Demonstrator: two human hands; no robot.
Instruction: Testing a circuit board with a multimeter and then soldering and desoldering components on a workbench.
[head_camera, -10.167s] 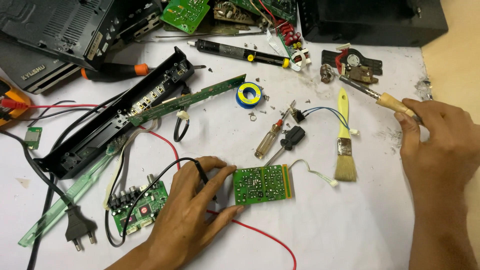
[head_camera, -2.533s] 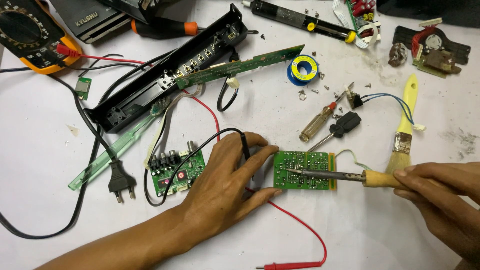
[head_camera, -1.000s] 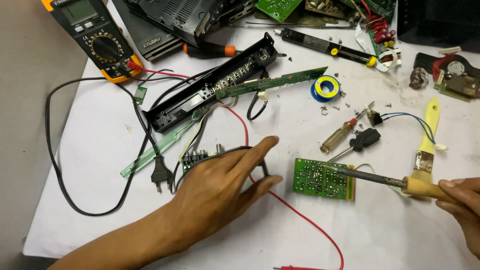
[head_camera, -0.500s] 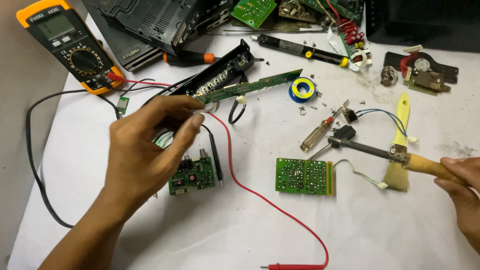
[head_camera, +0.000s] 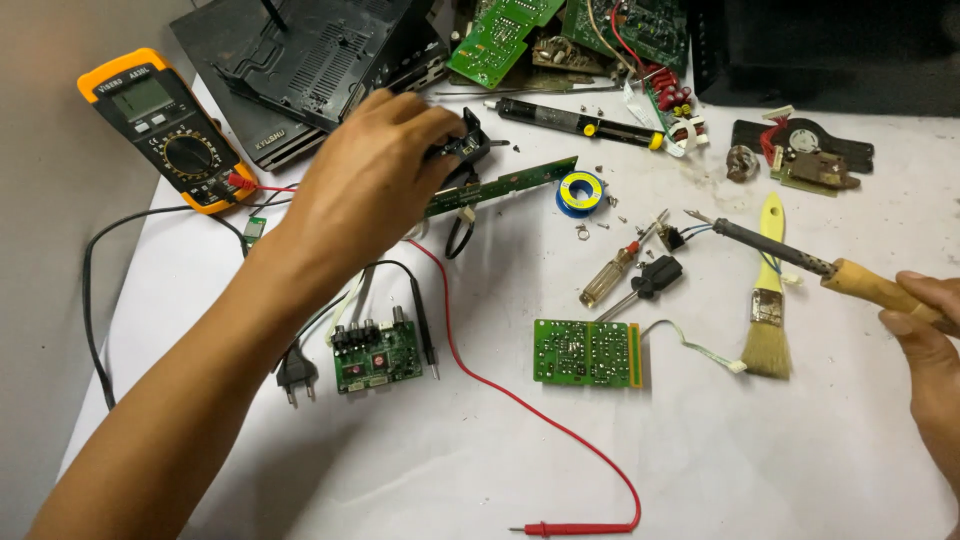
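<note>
Reaching: black housing (head_camera: 455, 150) is being gripped by closed left hand (head_camera: 375, 180); soldering iron (head_camera: 800, 262), right of it, is being held in closed right hand (head_camera: 925, 330); steadying needed next.

The left hand (head_camera: 375, 175) has left the green board (head_camera: 587, 352), swung up and away, and now closes over the end of the black casing (head_camera: 462, 145). The right hand (head_camera: 925, 340) has drawn the soldering iron (head_camera: 800, 262) off that board; its tip now hangs above the surface near the brush (head_camera: 768, 300).
</note>
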